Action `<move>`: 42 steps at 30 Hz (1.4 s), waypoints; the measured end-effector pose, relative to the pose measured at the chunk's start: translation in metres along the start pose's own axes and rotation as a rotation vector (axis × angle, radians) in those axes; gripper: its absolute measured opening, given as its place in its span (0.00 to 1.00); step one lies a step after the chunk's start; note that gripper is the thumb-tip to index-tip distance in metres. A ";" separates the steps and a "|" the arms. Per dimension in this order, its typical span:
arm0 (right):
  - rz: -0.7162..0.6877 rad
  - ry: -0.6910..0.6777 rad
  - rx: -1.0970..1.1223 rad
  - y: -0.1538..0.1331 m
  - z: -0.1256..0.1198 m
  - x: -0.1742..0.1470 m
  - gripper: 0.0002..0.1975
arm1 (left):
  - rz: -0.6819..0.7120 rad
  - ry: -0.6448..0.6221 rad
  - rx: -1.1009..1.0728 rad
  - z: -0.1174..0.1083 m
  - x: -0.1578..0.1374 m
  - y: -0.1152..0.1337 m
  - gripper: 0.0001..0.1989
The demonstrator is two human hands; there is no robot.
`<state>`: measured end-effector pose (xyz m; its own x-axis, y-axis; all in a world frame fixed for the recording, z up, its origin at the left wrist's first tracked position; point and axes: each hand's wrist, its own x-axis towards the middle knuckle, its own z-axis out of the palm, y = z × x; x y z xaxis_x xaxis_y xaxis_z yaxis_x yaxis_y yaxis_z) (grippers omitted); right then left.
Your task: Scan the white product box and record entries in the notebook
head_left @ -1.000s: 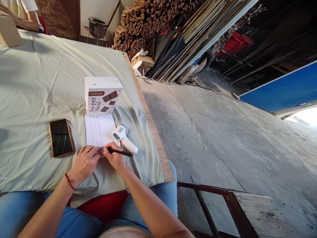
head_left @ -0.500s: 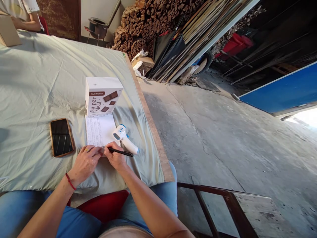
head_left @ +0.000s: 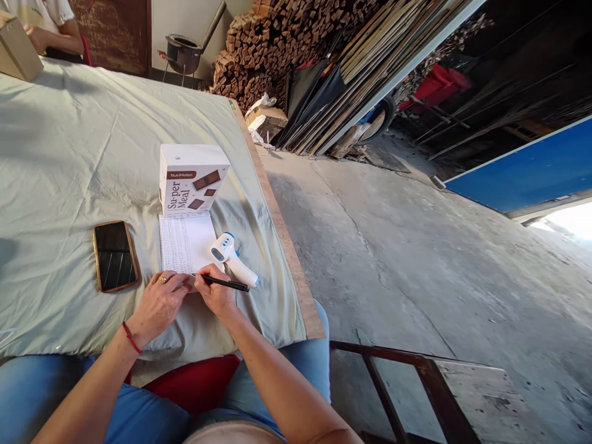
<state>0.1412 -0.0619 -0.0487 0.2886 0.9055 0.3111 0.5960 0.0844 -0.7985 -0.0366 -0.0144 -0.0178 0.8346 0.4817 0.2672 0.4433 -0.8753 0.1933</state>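
Note:
A black pen (head_left: pixel 229 284) is pinched in my right hand (head_left: pixel 216 296), its tip at the lower part of an open notebook (head_left: pixel 200 240). Rows of small handwriting fill the left part of the page; the right part is white. My left hand (head_left: pixel 161 300) lies with fingers out over the notebook's lower left edge, close to the pen tip. Just right of the page rests a white and blue infrared thermometer (head_left: pixel 237 262). Behind the notebook stands a white "Su-per Meal" box (head_left: pixel 194 182). A smartphone (head_left: pixel 115 256) in a brown case lies to the left.
The cloth-covered table (head_left: pixel 69 154) ends at a bare wooden edge (head_left: pixel 282 246) on my right. Across the table a person's arm (head_left: pixel 60 40) is beside a cardboard box (head_left: pixel 18 49). Stacked firewood (head_left: pixel 259 55) stands at the back. A dark-framed wooden piece (head_left: pixel 430 388) is at lower right.
The person across the table has shifted a hand, and the cardboard box there has moved slightly right. My hands, the pen and the notebook look the same.

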 end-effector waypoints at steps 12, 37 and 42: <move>0.013 0.033 0.018 -0.001 0.000 0.000 0.08 | -0.005 0.018 0.017 0.003 -0.001 0.000 0.13; 0.009 0.098 -0.033 0.004 0.005 -0.002 0.07 | -0.011 0.008 -0.001 0.000 0.000 0.001 0.13; -0.090 0.146 -0.095 0.004 0.005 -0.003 0.07 | -0.006 0.013 0.023 0.001 -0.001 -0.001 0.11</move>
<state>0.1391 -0.0623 -0.0550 0.3322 0.8254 0.4565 0.6906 0.1168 -0.7137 -0.0375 -0.0137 -0.0194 0.8278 0.4872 0.2782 0.4558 -0.8731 0.1728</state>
